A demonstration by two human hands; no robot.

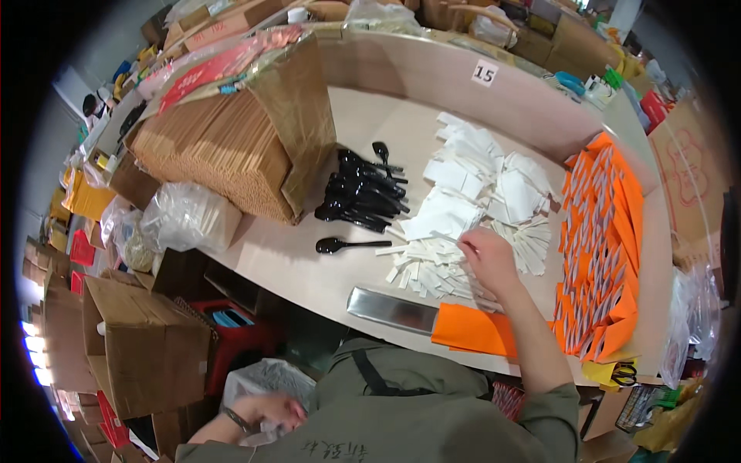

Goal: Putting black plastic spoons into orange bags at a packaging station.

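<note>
My right hand point(488, 258) is over a spread of narrow white paper packets point(421, 266), its fingers pinched together at their upper edge. Whatever lies between its fingertips is too small to make out. Wider white folded packets or napkins point(459, 177) are heaped just beyond. Down below the table edge, my left hand point(282, 413) hangs beside a clear plastic bag point(266, 378), its fingers blurred. Black plastic spoons point(363, 189) form a pile left of the white packets, and a single black spoon point(351, 245) lies apart nearer me.
At the back left stands a large open carton point(297, 116) packed with brown cardboard sheets. Orange pouches point(602, 255) line the right side panel. A silver strip point(390, 310) and an orange piece point(472, 329) lie along the front edge. Scissors point(624, 375) rest at the right corner.
</note>
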